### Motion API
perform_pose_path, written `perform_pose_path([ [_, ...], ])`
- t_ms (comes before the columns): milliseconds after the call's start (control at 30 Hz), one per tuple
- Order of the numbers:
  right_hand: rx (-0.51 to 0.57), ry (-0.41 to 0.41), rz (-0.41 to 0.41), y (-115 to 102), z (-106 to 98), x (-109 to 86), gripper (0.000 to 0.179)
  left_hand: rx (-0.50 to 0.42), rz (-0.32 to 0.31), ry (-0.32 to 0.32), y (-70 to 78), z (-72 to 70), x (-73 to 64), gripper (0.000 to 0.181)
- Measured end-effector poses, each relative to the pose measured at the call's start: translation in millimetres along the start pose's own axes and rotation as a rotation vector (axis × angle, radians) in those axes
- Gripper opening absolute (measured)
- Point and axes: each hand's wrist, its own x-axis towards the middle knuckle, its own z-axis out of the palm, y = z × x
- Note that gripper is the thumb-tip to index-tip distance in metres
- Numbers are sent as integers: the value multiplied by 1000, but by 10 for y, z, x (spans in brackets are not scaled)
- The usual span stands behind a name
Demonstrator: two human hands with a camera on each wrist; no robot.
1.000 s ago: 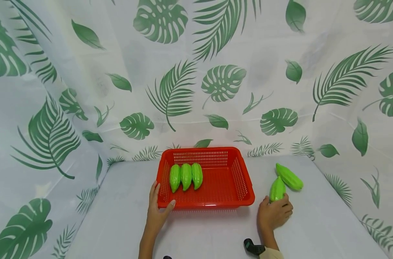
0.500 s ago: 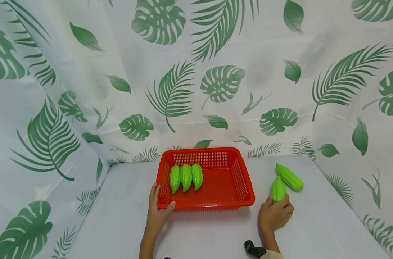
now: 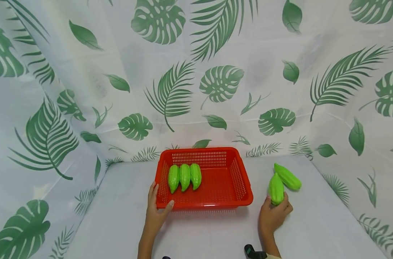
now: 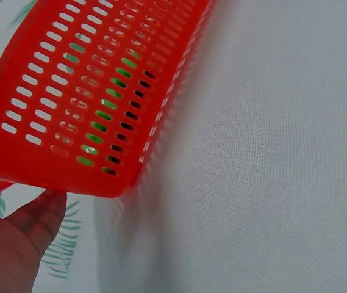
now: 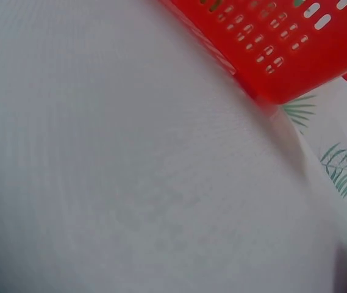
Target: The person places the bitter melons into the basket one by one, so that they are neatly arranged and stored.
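Note:
A red perforated plastic basket (image 3: 216, 183) stands mid-table in the head view, with three ribbed green fruits (image 3: 185, 178) side by side in its left part. My left hand (image 3: 156, 216) holds the basket's front left corner, its thumb at the front rim and its fingers along the left side. In the left wrist view the thumb (image 4: 48, 213) meets the basket corner (image 4: 69, 174). To the basket's right, my right hand (image 3: 274, 217) grips the lower end of another ribbed green fruit (image 3: 276, 189), its pointed tip facing away. The right wrist view barely catches this hand.
One more green fruit (image 3: 288, 177) lies on the white table cover (image 3: 212, 233), just behind and right of the held one. A leaf-printed cloth (image 3: 183, 118) hangs behind the table and on both sides.
My right fingers have tilted the gripped fruit, and more of it shows above the hand. The left hand and the basket stay put.

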Motion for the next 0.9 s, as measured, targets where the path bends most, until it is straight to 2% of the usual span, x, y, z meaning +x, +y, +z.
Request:
perform_pose_path([
  [200,134,7,-41,24,-11,-14,59,-10,7,4,-23,-11,14,87],
  [467,144,20,-59,20,-32,-21,58,-13,4,13,-38,-6,10,88],
  [600,182,23,-64,10,-29,-36,54,-17,-4,6,-26,-16,10,88],
  [733,232,33,-24,-10,-40,-40,45,-15,4,8,-24,-18,20,87],
  [900,291,52,77,-70,-101,-4,38,-17,13,1,-31,-4,27,86],
])
